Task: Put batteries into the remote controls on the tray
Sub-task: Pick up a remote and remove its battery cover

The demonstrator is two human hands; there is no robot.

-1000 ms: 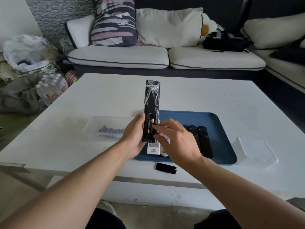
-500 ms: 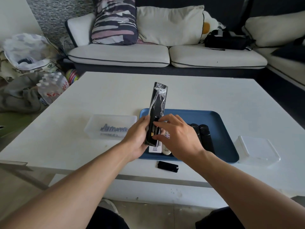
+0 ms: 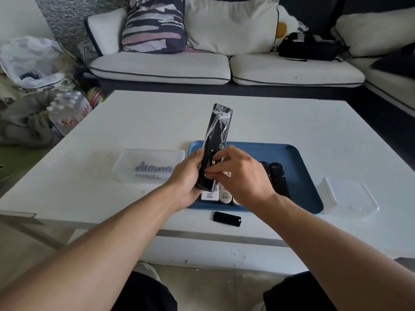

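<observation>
My left hand [image 3: 187, 176] wraps the black remote [image 3: 214, 140], lifted above the tray [image 3: 301, 176]; my right hand [image 3: 240, 176] pinches a battery [image 3: 210, 173] at its open bay. I should press it spring-end first, flat, while my left grip stays firm.

Blue tray [image 3: 301, 173], black remote [image 3: 216, 133], white table [image 3: 134, 122], black battery cover [image 3: 226, 219], navy-pink-white striped cushion [image 3: 153, 23], white sofa [image 3: 161, 66].

sofa [image 3: 224, 70]; striped cushion [image 3: 155, 23]; black bag [image 3: 310, 48]; water bottles [image 3: 67, 108]
</observation>
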